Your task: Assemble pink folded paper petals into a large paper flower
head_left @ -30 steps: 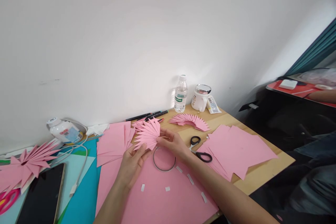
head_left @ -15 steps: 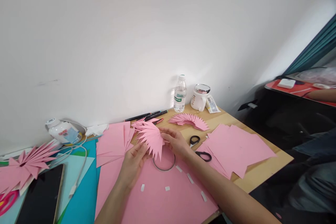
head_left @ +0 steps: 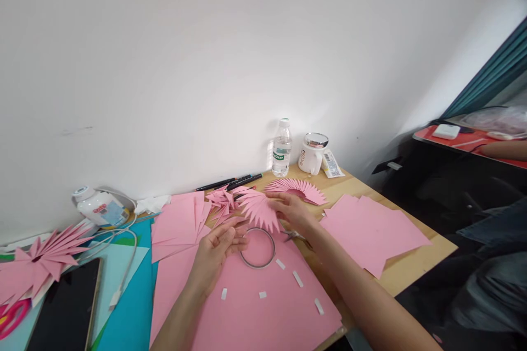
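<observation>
My right hand (head_left: 293, 210) pinches a pink folded paper fan (head_left: 259, 210) with pointed tips and holds it above a metal ring (head_left: 257, 248). The ring lies on a large pink sheet (head_left: 255, 312). My left hand (head_left: 216, 249) rests on that sheet just left of the ring, fingers loosely curled and holding nothing. A second pink fan (head_left: 298, 189) lies behind my right hand. More folded pink pieces (head_left: 222, 200) sit just left of the held fan.
Small white tape strips (head_left: 297, 278) dot the pink sheet. A stack of pink squares (head_left: 370, 227) lies right, more pink paper (head_left: 177, 222) left. Markers (head_left: 230, 182), water bottle (head_left: 281, 148) and mug (head_left: 312, 153) stand by the wall. Phone (head_left: 66, 310), cable, white jar and another fan (head_left: 39, 255) are far left.
My right hand has carried the fan to the right and away from my left hand, which let go and stayed by the ring. The scissors are now hidden under my right forearm.
</observation>
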A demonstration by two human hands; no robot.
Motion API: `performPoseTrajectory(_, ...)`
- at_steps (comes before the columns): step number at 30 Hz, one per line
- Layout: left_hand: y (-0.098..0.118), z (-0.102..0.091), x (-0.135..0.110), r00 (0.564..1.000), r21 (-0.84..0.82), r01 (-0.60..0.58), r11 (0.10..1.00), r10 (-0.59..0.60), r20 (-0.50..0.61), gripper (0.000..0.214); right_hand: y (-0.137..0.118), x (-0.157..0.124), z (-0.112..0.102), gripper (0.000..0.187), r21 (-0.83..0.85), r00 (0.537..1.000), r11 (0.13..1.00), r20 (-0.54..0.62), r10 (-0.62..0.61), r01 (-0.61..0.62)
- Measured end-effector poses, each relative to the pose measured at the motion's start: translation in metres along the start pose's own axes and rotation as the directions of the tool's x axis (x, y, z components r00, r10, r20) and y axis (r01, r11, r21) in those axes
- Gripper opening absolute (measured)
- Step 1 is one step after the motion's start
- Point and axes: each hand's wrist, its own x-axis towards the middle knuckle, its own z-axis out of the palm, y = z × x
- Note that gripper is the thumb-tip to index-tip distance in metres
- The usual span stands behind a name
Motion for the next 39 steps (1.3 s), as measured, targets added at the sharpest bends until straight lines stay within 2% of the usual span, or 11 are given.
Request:
performPoseTrajectory(3, -0.001, 0.001, -0.001, 1.000, 0.000, 0.010, 1.000, -0.010, 0.010, 0.039, -0.008, 0.001, -0.031, 0.029, -0.113, 0.986, 0.992, -0.162, 0.029, -0.048)
performPoseTrajectory(5, -0.002, 0.001, 0.000, 1.000, 0.005, 0.015, 1.000, -0.015, 0.024, 0.037, -0.008, -0.002, -0.045, 0.030, -0.145, 0.979, 0.986, -0.199, 0.049, -0.079)
performPoseTrajectory(8, -0.003, 0.000, 0.000, 0.999, 0.023, 0.014, 1.000, -0.015, 0.045, 0.037, -0.005, -0.006, -0.054, 0.030, -0.166, 0.977, 0.982, -0.205, 0.059, -0.094)
performPoseTrajectory(21, -0.001, 0.000, 0.000, 0.999, 0.052, 0.030, 0.998, -0.032, 0.025, 0.038, -0.004, 0.000, -0.061, 0.036, -0.232, 0.990, 0.970, -0.131, 0.047, -0.077)
performPoseTrajectory(33, -0.003, 0.000, -0.001, 0.999, 0.073, 0.030, 0.997, -0.033, 0.041, 0.038, -0.004, 0.006, -0.055, 0.039, -0.214, 0.987, 0.974, -0.152, 0.043, -0.076)
performPoseTrajectory(39, -0.003, 0.000, -0.001, 0.998, 0.073, 0.035, 0.997, -0.038, 0.043, 0.039, 0.003, 0.009, -0.060, 0.038, -0.197, 0.985, 0.978, -0.170, 0.031, -0.065)
